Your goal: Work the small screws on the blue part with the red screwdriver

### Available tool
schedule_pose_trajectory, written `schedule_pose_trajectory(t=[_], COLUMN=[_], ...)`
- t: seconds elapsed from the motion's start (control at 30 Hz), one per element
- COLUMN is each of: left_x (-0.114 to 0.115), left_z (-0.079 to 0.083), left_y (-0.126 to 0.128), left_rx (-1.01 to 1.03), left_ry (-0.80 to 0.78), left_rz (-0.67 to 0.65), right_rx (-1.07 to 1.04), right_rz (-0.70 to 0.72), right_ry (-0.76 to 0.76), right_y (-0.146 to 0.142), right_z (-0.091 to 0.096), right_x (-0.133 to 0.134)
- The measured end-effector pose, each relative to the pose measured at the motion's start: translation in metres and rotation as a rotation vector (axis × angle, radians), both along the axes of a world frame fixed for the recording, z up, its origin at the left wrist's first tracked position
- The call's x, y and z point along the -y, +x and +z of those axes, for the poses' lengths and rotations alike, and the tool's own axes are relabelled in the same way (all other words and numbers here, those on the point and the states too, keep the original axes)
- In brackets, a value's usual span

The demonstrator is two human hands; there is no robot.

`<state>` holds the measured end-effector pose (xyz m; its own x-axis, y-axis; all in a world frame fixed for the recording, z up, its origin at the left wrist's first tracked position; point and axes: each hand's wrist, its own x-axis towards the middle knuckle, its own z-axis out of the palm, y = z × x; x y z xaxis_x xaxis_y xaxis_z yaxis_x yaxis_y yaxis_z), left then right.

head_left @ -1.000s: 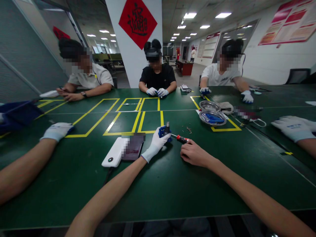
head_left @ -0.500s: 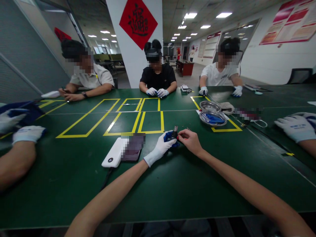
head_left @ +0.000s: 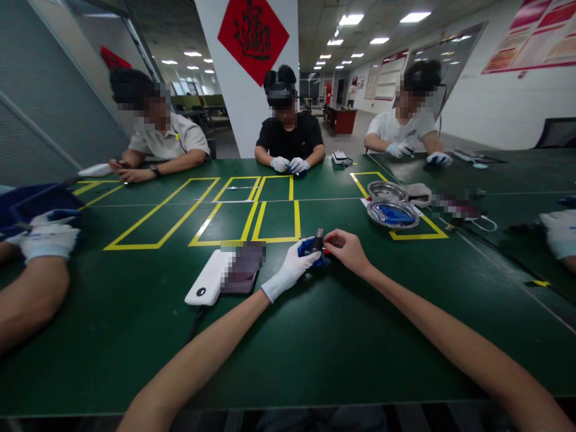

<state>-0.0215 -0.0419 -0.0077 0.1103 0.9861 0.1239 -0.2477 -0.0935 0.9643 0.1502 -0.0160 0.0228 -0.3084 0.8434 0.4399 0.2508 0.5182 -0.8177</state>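
My left hand (head_left: 294,264), in a white glove with blue palm, is closed around a small black cylindrical piece (head_left: 318,242) with a silver metal tip pointing up. My bare right hand (head_left: 344,247) is pinched at the right side of that piece. Between its fingertips a small red part (head_left: 326,251) shows; whether it is fixed to the black piece I cannot tell. Both hands are held close together above the green table (head_left: 288,336).
Left of my hands lie a white power bank (head_left: 207,279) and a dark phone (head_left: 243,268). Steel dishes (head_left: 392,214), one with blue gloves, stand at right. Yellow tape (head_left: 225,243) marks rectangles. Several co-workers sit around; a blue bin (head_left: 40,207) is far left.
My hands keep nearly the same hold. The co-worker at the far right has lifted a gloved hand off the table, and gloved hands at both side edges have shifted.
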Motion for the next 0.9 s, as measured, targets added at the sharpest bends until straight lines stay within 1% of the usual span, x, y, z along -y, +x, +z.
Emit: schedule_pose_trajectory(t=[0.17, 0.27, 0.33, 0.43, 0.6, 0.7, 0.8, 0.9], left_x=[0.0013, 0.0016, 0.0017, 0.0012, -0.0016, -0.0027, -0.0033, -0.0044], left_z=[0.0035, 0.0053, 0.006, 0.0055, 0.0018, 0.0013, 0.0002, -0.0035], left_y=[0.0002, 0.0003, 0.0002, -0.0004, -0.0021, -0.0022, -0.0019, -0.0028], left_rx=[-0.009, -0.007, -0.015, -0.024, -0.018, 0.003, 0.067, 0.095], left_ry=[0.022, 0.006, -0.001, -0.001, -0.02, -0.043, -0.031, -0.049], left_rz=[-0.011, -0.008, -0.009, -0.019, -0.02, -0.019, -0.021, -0.072], right_rx=[0.189, 0.358, 0.475, 0.562, 0.505, 0.43, 0.277, 0.109], right_rz=[0.003, -0.002, 0.024, 0.069, 0.026, 0.023, 0.021, 0.037], right_ry=[0.182, 0.337, 0.427, 0.479, 0.473, 0.427, 0.308, 0.178], right_y=[0.002, 0.0032, 0.0037, 0.0042, 0.0057, 0.0063, 0.0049, 0.0027], right_z=[0.0086, 0.0113, 0.0116, 0.0102, 0.0072, 0.0066, 0.0069, 0.0082], right_x=[0.0024, 0.0046, 0.0064, 0.0081, 0.007, 0.0056, 0.0045, 0.0036])
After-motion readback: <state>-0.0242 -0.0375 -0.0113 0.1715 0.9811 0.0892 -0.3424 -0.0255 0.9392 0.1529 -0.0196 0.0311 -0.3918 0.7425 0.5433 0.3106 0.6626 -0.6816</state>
